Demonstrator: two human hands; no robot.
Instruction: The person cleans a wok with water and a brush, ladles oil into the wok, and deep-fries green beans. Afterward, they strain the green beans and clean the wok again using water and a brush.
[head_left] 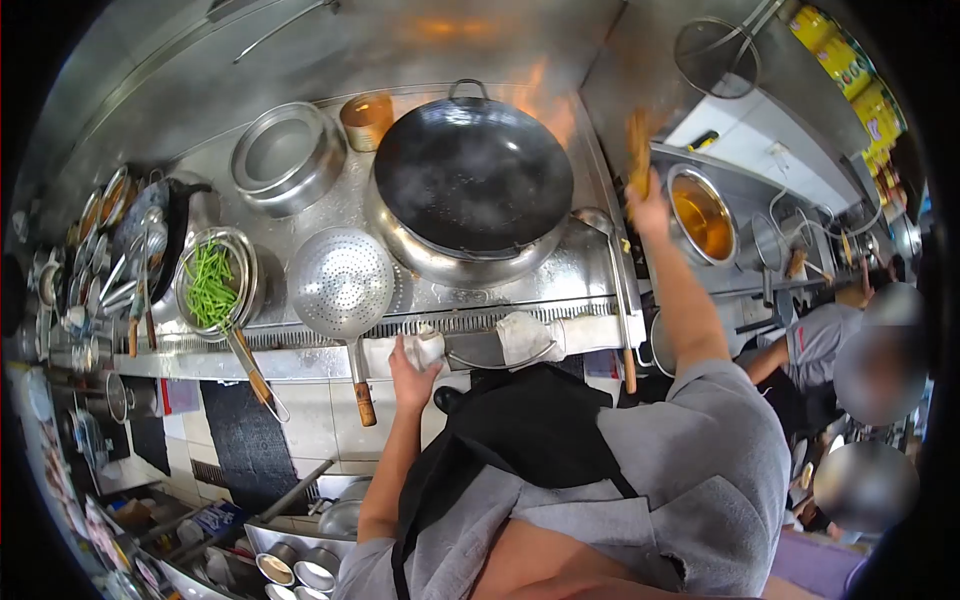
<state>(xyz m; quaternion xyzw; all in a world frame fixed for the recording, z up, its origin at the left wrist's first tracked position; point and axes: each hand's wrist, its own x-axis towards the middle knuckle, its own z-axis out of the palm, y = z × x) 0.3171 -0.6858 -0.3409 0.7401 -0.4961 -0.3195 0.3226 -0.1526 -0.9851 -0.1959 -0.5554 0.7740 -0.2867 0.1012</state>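
My left hand (412,375) is at the front edge of the stove, its fingers closed on a folded white cloth (430,347). My right hand (648,205) is stretched out to the right, gripping a tan bamboo wok brush (639,150) that is slightly blurred. Close beside that hand stands a steel pot (731,200) with amber liquid (704,222). A black wok (470,175) sits over the burner ring between my hands, dark inside with a little haze. A ladle (600,222) lies to its right, handle toward me.
A perforated strainer (343,280) and a sieve of green beans (210,285) lie left, handles past the edge. Behind them are stacked steel bowls (285,150) and a can (367,120). Flames (540,95) rise behind the wok. Another person (815,335) is at right.
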